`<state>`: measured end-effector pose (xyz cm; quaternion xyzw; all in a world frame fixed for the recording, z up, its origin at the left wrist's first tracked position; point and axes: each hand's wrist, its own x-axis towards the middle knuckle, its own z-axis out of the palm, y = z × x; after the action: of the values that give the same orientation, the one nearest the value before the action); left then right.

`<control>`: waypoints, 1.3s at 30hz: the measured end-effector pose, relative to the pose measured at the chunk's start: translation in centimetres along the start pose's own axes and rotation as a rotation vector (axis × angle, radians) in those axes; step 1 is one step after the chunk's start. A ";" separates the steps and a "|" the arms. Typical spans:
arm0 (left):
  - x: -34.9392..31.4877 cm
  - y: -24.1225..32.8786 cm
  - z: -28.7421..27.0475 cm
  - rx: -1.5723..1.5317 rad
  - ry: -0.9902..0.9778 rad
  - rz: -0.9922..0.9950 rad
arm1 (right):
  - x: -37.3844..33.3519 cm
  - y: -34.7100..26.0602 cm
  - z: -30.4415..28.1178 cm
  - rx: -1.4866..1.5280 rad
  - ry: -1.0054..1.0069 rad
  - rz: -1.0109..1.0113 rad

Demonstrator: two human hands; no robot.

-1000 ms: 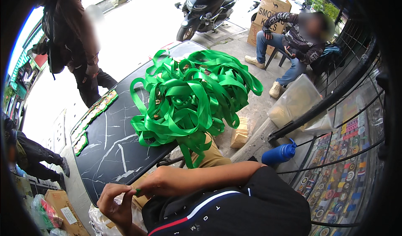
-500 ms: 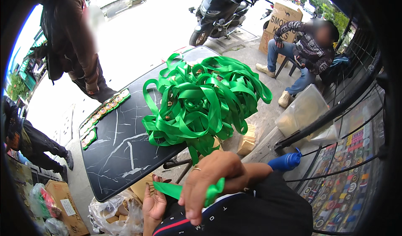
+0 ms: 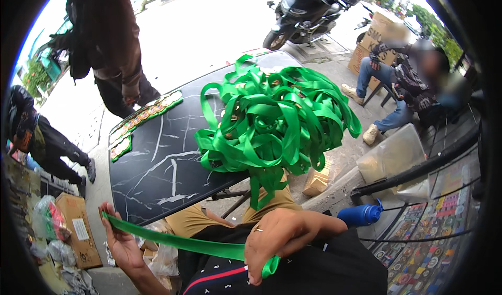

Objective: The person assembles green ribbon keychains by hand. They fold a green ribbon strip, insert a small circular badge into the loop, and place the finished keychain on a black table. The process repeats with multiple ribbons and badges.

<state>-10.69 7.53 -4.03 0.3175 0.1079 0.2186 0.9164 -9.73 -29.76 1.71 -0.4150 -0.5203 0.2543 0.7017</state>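
Note:
A green ribbon (image 3: 178, 241) stretches across my lap between my two hands. At its left end, my left hand (image 3: 124, 245) pinches it near the fingertips, where a small brownish edge shows that I cannot make out. My right hand (image 3: 274, 237) is closed round the other part, palm down, with a loop of ribbon hanging below the fingers. Before me, a large tangled heap of green ribbons (image 3: 272, 122), with small gold-coloured pieces among them, lies on a black marble-patterned table (image 3: 151, 177). Some loops droop over its near edge.
Round medals (image 3: 149, 113) line the table's far-left edge. A blue bottle (image 3: 361, 215) stands right of my right arm. Cardboard (image 3: 78, 229) and plastic bags lie low left. Two people stand at left; another sits at right, near a parked motorcycle (image 3: 306, 15) and a clear bin (image 3: 392, 154).
My left hand has moved out to the left, away from my right hand, drawing the ribbon into a long, nearly straight strip. The whole view has shifted a little.

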 end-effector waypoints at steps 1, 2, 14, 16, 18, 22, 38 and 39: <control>0.7 -0.1 0.9 0.048 -0.038 -0.004 | 0.0 0.2 -0.1 0.024 0.021 -0.007; 1.5 -0.3 1.7 0.069 -0.051 0.002 | -0.1 0.1 0.0 0.091 0.078 0.078; -0.4 -6.3 10.8 0.511 -0.737 -0.252 | 7.0 8.0 -2.9 0.081 0.452 0.372; -0.6 -6.6 10.9 0.464 -0.748 -0.290 | 7.0 8.4 -3.3 0.100 0.456 0.350; -0.5 -6.6 10.8 0.375 -0.771 -0.393 | 6.7 8.6 -3.5 0.091 0.482 0.358; -0.4 -6.9 10.7 0.452 -0.828 -0.348 | 6.2 8.7 -3.7 0.087 0.559 0.346; 2.2 -4.0 14.4 0.460 -0.735 0.093 | 3.1 11.2 -3.8 -0.747 0.700 0.182; 2.2 -3.9 14.6 0.449 -0.748 0.110 | 3.0 11.3 -3.9 -0.746 0.714 0.165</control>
<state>-2.50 -1.96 4.73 0.5714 -0.2036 0.1080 0.7877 -4.22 -22.72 -6.75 -0.7373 -0.2695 -0.0512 0.6173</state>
